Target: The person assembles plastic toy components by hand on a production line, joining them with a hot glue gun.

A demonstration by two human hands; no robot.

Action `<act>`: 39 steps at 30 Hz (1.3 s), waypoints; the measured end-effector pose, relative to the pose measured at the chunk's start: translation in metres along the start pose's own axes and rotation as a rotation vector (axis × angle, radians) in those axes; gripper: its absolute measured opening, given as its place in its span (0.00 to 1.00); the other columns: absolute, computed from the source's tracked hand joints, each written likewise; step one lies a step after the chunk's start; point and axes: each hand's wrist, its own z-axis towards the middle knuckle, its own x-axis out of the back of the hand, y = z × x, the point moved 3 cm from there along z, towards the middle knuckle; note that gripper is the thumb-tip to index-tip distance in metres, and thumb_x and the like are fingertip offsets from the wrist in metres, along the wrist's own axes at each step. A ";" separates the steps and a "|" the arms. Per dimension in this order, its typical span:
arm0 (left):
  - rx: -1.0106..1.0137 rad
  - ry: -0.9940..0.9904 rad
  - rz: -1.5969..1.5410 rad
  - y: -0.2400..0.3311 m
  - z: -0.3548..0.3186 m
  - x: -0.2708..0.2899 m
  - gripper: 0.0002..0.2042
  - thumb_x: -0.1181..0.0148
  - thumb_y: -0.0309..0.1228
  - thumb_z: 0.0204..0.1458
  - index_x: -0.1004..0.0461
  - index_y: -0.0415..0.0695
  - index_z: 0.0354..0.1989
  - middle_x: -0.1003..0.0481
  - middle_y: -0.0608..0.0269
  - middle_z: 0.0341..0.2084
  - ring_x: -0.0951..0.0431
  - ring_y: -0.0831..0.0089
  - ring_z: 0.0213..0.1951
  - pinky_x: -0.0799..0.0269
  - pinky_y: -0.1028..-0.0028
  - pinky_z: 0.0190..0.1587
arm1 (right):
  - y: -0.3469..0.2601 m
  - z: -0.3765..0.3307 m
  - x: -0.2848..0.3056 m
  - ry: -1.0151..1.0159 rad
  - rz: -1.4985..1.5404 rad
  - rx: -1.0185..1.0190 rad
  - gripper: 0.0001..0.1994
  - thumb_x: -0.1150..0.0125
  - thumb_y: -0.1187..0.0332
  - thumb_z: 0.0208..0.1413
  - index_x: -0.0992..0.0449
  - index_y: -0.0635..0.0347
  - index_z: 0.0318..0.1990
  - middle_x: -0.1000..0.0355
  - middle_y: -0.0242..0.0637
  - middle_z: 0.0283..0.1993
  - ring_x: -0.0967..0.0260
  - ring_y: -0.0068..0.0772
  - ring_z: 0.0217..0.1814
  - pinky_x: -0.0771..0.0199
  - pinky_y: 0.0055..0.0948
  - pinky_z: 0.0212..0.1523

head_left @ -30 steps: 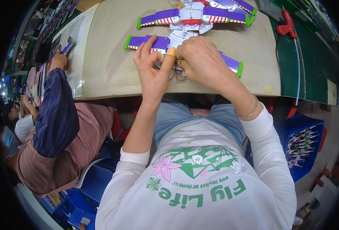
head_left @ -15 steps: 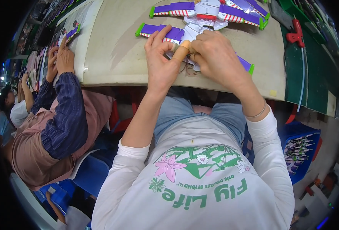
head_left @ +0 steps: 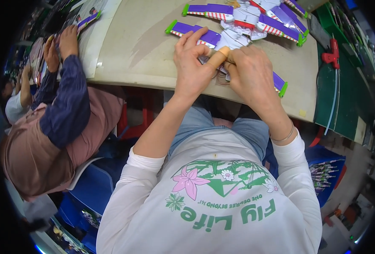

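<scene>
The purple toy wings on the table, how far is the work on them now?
Done: two assembled wing sets with purple panels and green tips lie at the far side of the table. In hand: the left hand and right hand pinch a small part of another purple winged piece near the table edge; the part is hidden. What is left cannot be judged here.

Layout: worktable with toy parts, hands at near edge

Left hand (head_left: pixel 194 70) and right hand (head_left: pixel 251 76) meet on the table (head_left: pixel 145 51), over one toy wing piece (head_left: pixel 238 55); further wing pieces (head_left: pixel 247 15) lie behind. A co-worker (head_left: pixel 56 122) sits left; a clamp tool (head_left: pixel 332 51) lies right.
</scene>
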 end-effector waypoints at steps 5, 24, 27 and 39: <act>0.040 -0.018 -0.036 -0.001 -0.004 0.000 0.17 0.30 0.36 0.43 0.30 0.40 0.14 0.30 0.56 0.59 0.46 0.52 0.65 0.56 0.54 0.66 | -0.002 0.003 0.005 -0.090 -0.038 0.042 0.03 0.38 0.76 0.40 0.24 0.67 0.24 0.27 0.49 0.25 0.30 0.48 0.34 0.33 0.40 0.41; -0.041 -0.040 0.087 -0.004 0.001 0.003 0.17 0.33 0.39 0.46 0.31 0.42 0.17 0.29 0.57 0.59 0.41 0.52 0.63 0.53 0.53 0.64 | 0.013 0.007 0.009 -0.179 0.143 0.083 0.08 0.32 0.71 0.40 0.21 0.67 0.27 0.24 0.49 0.28 0.27 0.52 0.33 0.31 0.44 0.37; -0.015 -0.091 0.085 -0.007 0.002 0.013 0.18 0.34 0.44 0.49 0.29 0.43 0.18 0.25 0.58 0.54 0.38 0.58 0.61 0.55 0.55 0.63 | 0.034 -0.005 0.016 -0.263 0.658 -0.140 0.09 0.41 0.71 0.56 0.21 0.68 0.39 0.22 0.40 0.35 0.28 0.33 0.33 0.30 0.32 0.36; -0.517 -0.501 0.562 0.011 0.023 0.062 0.38 0.32 0.58 0.39 0.30 0.42 0.53 0.27 0.53 0.41 0.27 0.56 0.49 0.36 0.59 0.53 | 0.139 0.013 0.046 -0.057 -0.243 -0.047 0.31 0.30 0.70 0.40 0.33 0.62 0.55 0.34 0.50 0.48 0.37 0.54 0.53 0.37 0.45 0.55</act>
